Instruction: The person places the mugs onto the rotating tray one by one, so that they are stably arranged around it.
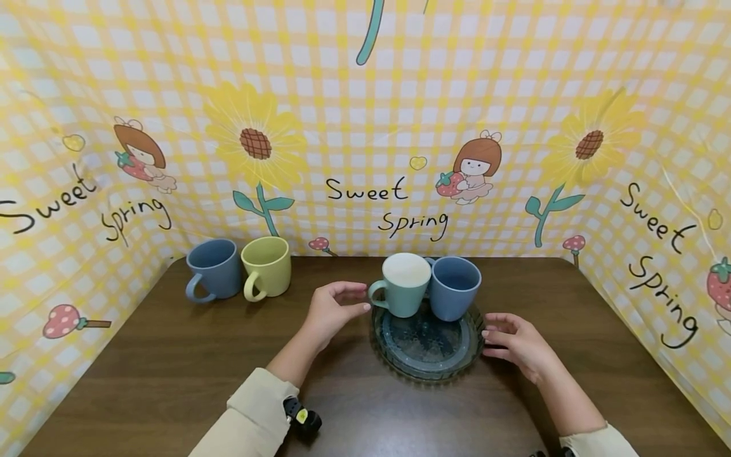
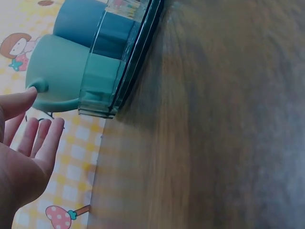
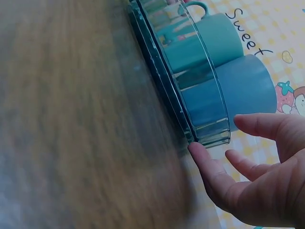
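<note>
My left hand (image 1: 330, 310) and right hand (image 1: 516, 343) wait with fingers apart beside the glass plate (image 1: 425, 355) on the table's middle, probably heavy, slippery and fragile with two mugs, so I would grip opposite rims.

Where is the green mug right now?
In the head view, the green mug stands on the glass plate's back left, touching the blue mug, its handle beside the left hand.

Left hand (image 1: 333, 309) and right hand (image 1: 514, 341), fingers loosely spread.
</note>
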A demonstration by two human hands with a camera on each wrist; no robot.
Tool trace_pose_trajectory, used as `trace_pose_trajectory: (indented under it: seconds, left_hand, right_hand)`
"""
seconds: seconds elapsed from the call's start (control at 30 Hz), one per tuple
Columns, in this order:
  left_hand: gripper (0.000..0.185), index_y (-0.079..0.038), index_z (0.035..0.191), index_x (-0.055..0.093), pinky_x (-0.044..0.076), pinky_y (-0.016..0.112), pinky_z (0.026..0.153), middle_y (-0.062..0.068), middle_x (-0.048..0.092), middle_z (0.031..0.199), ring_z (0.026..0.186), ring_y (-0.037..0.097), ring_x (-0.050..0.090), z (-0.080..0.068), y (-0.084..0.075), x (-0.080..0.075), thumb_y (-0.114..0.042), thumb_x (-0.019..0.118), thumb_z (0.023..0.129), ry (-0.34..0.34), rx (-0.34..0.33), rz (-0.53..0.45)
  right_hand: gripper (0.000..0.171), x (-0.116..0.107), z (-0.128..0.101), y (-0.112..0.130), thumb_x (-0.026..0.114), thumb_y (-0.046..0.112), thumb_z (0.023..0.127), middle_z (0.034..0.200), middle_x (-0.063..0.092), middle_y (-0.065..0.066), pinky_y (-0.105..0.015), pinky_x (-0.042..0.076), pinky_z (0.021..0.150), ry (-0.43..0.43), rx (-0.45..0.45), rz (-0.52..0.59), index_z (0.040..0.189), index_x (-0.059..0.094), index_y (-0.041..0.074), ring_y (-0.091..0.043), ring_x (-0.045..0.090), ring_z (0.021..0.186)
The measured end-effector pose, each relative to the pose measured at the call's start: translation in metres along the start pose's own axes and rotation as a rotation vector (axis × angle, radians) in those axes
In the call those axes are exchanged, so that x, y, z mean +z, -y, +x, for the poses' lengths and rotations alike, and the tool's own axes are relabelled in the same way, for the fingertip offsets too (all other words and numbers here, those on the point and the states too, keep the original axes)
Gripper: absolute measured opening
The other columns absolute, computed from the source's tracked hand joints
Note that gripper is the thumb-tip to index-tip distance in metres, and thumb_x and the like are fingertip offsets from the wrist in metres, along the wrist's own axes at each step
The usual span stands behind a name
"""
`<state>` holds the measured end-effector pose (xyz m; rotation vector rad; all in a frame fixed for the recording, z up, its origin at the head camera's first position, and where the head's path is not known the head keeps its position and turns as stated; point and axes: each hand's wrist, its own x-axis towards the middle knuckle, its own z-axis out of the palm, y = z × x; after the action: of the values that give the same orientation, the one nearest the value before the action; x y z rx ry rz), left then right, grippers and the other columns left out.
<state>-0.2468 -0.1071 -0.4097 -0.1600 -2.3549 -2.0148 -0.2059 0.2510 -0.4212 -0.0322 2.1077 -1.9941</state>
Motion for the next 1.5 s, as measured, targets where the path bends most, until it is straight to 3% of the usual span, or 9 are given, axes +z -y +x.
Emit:
trace_pose_trajectory:
  seconds: [0.3,0.43,0.57,0.8,0.9,1.13,1.3,1.5]
  left_hand:
    - [0.03,-0.005,0.106,0.073,0.058,0.032,0.082,0.018,0.069,0.109,0.105,0.029,0.065,-0.01,0.004,-0.013,0.001,0.08,0.078,-0.016,0.039,-0.009]
    - [0.028,0.002,0.104,0.07,0.057,0.029,0.083,0.022,0.068,0.108,0.104,0.03,0.065,-0.014,0.004,-0.018,0.004,0.079,0.078,-0.012,0.074,-0.036]
    - [0.029,0.007,0.104,0.068,0.056,0.027,0.084,0.021,0.068,0.107,0.105,0.03,0.064,-0.019,0.004,-0.024,0.003,0.079,0.078,-0.003,0.087,-0.036]
    - [0.031,0.004,0.107,0.067,0.056,0.03,0.087,0.016,0.067,0.109,0.109,0.033,0.062,-0.025,0.004,-0.037,0.003,0.079,0.079,0.006,0.109,-0.054]
    - [0.032,0.005,0.108,0.067,0.056,0.031,0.087,0.015,0.067,0.109,0.109,0.034,0.061,-0.028,0.004,-0.043,0.003,0.079,0.078,0.001,0.129,-0.056]
    - [0.034,0.008,0.109,0.065,0.056,0.034,0.088,0.016,0.066,0.11,0.103,0.021,0.063,-0.035,0.007,-0.056,0.005,0.078,0.078,-0.014,0.158,-0.053]
    - [0.037,0.011,0.111,0.062,0.054,0.044,0.092,0.018,0.063,0.114,0.106,0.023,0.061,-0.041,0.008,-0.067,0.005,0.078,0.078,-0.004,0.177,-0.052]
    - [0.04,0.007,0.114,0.062,0.055,0.042,0.09,0.018,0.06,0.118,0.11,0.028,0.058,-0.048,0.008,-0.079,0.003,0.079,0.078,0.004,0.199,-0.022]
  right_hand:
    - [0.054,-0.006,0.004,0.003,0.062,0.003,0.094,0.128,0.044,-0.028,-0.04,0.058,0.084,-0.03,-0.055,-0.06,0.138,0.036,-0.015,-0.018,0.059,0.098]
    - [0.053,-0.007,0.005,0.003,0.062,0.004,0.094,0.129,0.044,-0.03,-0.04,0.058,0.084,-0.039,-0.071,-0.086,0.137,0.038,-0.014,-0.018,0.06,0.098]
    - [0.055,-0.009,0.008,0.003,0.063,0.005,0.093,0.132,0.042,-0.033,-0.039,0.058,0.083,-0.034,-0.096,-0.105,0.137,0.037,-0.015,-0.019,0.06,0.099]
    - [0.056,-0.012,0.014,0.002,0.065,0.006,0.092,0.133,0.044,-0.035,-0.031,0.057,0.085,-0.029,-0.149,-0.179,0.137,0.039,-0.015,-0.012,0.06,0.1]
    - [0.056,-0.013,0.017,0.004,0.065,0.008,0.093,0.134,0.044,-0.035,-0.031,0.056,0.086,-0.021,-0.148,-0.196,0.137,0.04,-0.014,-0.012,0.059,0.102]
    - [0.055,-0.016,0.02,0.007,0.064,0.008,0.094,0.136,0.041,-0.035,-0.037,0.057,0.086,0.016,-0.122,-0.182,0.139,0.039,-0.011,-0.024,0.057,0.109]
    - [0.055,-0.016,0.023,0.007,0.064,0.008,0.094,0.136,0.042,-0.035,-0.037,0.058,0.085,0.022,-0.101,-0.163,0.139,0.039,-0.011,-0.03,0.056,0.112]
    - [0.056,-0.018,0.025,0.006,0.064,0.009,0.094,0.137,0.042,-0.035,-0.036,0.058,0.083,0.026,-0.081,-0.151,0.14,0.039,-0.01,-0.026,0.056,0.111]
